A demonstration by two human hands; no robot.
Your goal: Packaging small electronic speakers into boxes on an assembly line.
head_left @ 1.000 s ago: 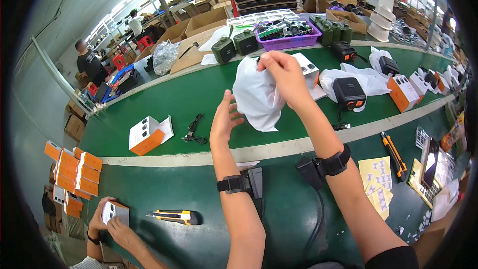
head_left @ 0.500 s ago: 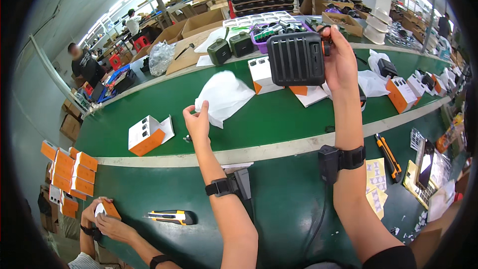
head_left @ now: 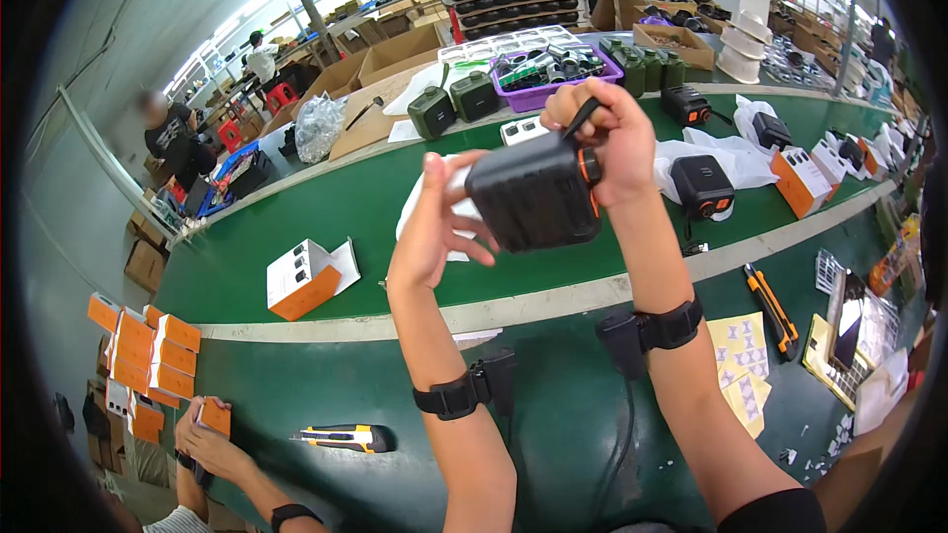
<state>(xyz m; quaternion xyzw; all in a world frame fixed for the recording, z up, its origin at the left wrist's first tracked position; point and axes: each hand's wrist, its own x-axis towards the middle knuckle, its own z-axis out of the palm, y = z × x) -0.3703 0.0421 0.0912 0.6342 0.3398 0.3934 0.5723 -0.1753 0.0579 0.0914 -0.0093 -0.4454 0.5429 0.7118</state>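
Note:
My right hand (head_left: 617, 143) is closed round the strap and knob end of a black box-shaped device (head_left: 533, 192), holding it tilted above the green belt. Orange rings circle its knob. At the device's other end my left hand (head_left: 430, 227) has its thumb and fingers spread; whether they touch the casing I cannot tell. Behind that hand lies a white bag (head_left: 407, 207), mostly hidden. An open white and orange carton (head_left: 301, 281) sits on the belt to the left. Another black device (head_left: 701, 186) rests on white wrapping to the right.
A co-worker's hands (head_left: 212, 444) hold a small orange box at lower left, near stacked orange boxes (head_left: 148, 355). Utility knives (head_left: 346, 437) (head_left: 770, 311) lie on the near bench beside sticker sheets (head_left: 741, 365). Green devices (head_left: 432, 112) and a purple basket (head_left: 553, 97) stand beyond the belt.
My left hand has let go of the white bag and moved up beside the black device. My right hand has brought the device down and left, turning and tilting it.

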